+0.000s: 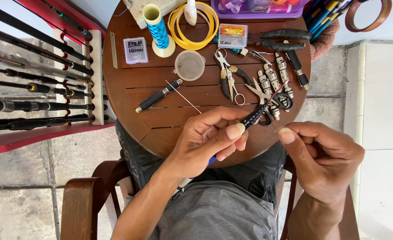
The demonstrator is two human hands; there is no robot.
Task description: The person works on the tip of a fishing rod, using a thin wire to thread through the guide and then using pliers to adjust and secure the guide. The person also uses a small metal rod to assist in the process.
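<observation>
My left hand [207, 138] grips a thin fishing rod section [254, 118] with a black wrapped part, a blue part showing under my fingers; its tip points up-right over the round wooden table [129, 93]. My right hand [323, 153] is pinched shut just right of the rod, thumb and forefinger together as if on a fine thread; I cannot make out the thread itself. Both hands hover above the table's near edge, over my lap.
On the table lie a blue thread spool [157, 29], yellow coil [196, 24], clear cup [189, 65], black-handled tool [157, 96], pliers and scissors [229, 78], several metal reel seats [272, 80], small boxes. A rack of rods [36, 80] stands left. Wooden chair arm [83, 202] below.
</observation>
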